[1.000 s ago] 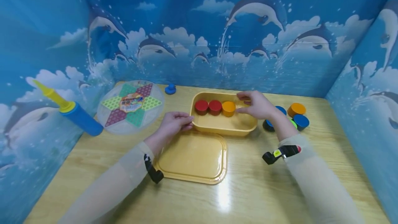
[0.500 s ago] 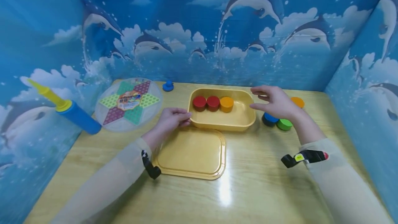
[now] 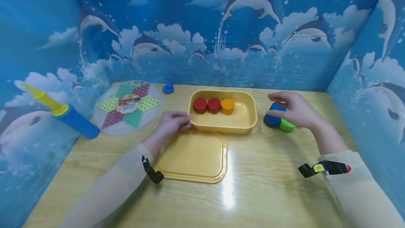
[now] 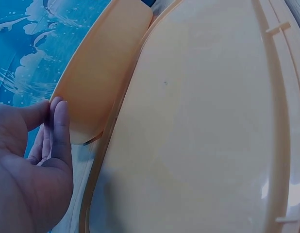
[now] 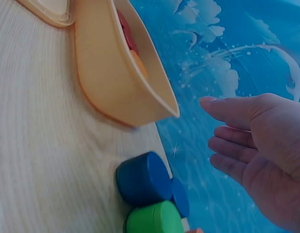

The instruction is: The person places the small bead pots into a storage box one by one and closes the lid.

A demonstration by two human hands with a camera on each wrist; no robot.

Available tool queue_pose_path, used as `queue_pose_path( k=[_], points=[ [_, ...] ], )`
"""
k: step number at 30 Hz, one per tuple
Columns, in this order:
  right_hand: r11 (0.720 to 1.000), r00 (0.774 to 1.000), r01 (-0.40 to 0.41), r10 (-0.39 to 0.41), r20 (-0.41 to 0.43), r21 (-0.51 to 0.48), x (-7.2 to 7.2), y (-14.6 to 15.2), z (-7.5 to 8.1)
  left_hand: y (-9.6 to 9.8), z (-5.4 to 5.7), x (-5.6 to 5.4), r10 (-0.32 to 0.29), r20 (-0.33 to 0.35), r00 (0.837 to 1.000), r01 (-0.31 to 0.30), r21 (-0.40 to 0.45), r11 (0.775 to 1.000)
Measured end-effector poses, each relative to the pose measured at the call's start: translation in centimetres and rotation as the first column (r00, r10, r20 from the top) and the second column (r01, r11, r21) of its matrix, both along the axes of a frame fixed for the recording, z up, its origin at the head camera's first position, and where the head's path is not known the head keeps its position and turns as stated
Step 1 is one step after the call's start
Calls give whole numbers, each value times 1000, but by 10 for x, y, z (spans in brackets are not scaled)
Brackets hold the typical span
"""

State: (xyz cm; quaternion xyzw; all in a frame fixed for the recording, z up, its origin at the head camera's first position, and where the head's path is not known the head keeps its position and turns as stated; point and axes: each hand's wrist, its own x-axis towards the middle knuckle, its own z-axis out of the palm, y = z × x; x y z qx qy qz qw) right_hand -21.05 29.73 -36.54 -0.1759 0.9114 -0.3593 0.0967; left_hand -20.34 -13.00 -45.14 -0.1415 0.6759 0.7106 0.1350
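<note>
In the head view, a yellow plastic box (image 3: 243,119) holds two red round tubs (image 3: 207,105) and one orange tub (image 3: 227,106) in a row, at its left and middle. My left hand (image 3: 171,124) pinches the box's left rim between thumb and fingers; the left wrist view shows this grip (image 4: 55,104) close up. Right of the box, my right hand (image 3: 295,110) hovers with nothing in its spread fingers. Beneath and beside it stand two blue tubs (image 5: 145,179) and a green tub (image 5: 155,218); the hand hides whatever lies behind it in the head view.
A yellow lid (image 3: 193,154) lies flat in front of the box. At the left are a star-patterned game board (image 3: 128,106) and a blue-and-yellow hand pump (image 3: 74,119). A small blue duck (image 3: 168,88) sits near the back edge. Dolphin-print curtains (image 3: 196,27) enclose the table.
My right hand has drawn out of the box and moved right, over the blue and green tubs. The left hand has kept its hold on the rim.
</note>
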Motion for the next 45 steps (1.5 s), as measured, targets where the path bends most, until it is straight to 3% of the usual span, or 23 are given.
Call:
queue_pose_path(
  k=[12, 25, 45],
  points=[
    [999, 998, 37, -35, -53, 31, 13, 36, -22, 2, -5, 4, 7, -23, 1000, -5, 102, 995],
    [994, 997, 74, -71, -41, 85, 22, 57, -39, -1, -3, 3, 15, 6, 1000, -15, 81, 997],
    [988, 995, 93, -89, -39, 122, 29, 60, -47, 0, -2, 5, 27, 16, 1000, -28, 65, 998]
  ],
)
